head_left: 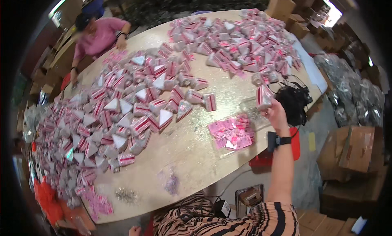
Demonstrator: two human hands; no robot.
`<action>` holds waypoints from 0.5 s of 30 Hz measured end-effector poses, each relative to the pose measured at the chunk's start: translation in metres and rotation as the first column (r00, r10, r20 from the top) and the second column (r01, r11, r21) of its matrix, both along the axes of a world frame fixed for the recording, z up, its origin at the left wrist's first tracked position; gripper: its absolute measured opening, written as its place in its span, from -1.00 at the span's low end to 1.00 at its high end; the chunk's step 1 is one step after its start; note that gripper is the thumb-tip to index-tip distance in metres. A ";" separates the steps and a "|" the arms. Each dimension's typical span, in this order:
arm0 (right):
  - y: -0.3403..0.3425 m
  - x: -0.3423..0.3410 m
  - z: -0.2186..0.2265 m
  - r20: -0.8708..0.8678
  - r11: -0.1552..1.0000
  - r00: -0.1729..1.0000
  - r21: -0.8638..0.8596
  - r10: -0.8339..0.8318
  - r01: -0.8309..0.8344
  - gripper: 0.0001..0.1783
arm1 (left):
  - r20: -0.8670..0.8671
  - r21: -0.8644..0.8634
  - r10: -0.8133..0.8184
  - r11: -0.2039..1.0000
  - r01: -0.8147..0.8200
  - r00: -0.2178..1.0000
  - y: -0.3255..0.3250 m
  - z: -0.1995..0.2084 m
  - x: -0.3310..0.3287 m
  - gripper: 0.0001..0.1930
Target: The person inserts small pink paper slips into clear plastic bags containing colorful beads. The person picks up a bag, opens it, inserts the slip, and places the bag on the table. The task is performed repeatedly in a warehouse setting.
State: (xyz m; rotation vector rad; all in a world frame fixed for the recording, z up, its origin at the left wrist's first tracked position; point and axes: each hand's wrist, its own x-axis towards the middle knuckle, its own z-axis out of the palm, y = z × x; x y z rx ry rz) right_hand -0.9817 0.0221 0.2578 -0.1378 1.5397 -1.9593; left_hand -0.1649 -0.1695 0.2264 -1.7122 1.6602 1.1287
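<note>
My right hand is closed around a clear-wrapped, wedge-shaped piece with white and red layers, like a cake slice. It holds the piece above the right side of the table, beside a black bag or cloth bundle with cords. A clear tray of small pink cards lies just left of that forearm. My left hand shows only slightly at the lower edge, away from the table; its fingers are too little seen to judge.
Similar wrapped wedges form a large pile on the left of the pale table and another at the far right. A co-worker in pink reaches in from the far left. A red bin and cardboard boxes stand right.
</note>
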 end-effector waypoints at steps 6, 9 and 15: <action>-0.021 -0.050 -0.016 0.124 0.958 0.970 -0.223 0.209 -0.178 -0.71 | -0.127 -0.233 0.077 0.967 -0.106 0.989 -0.017 -0.032 0.019 -0.64; -0.077 -0.055 0.005 0.055 0.889 0.998 -0.456 -0.015 0.039 -0.65 | -0.158 -0.249 -0.008 0.968 -0.032 0.987 -0.024 -0.028 0.018 -0.63; -0.159 0.052 0.031 -0.191 0.951 0.943 -0.093 0.274 -0.295 -0.49 | -0.219 -0.617 0.012 0.773 -0.148 0.976 -0.008 -0.028 0.060 -0.74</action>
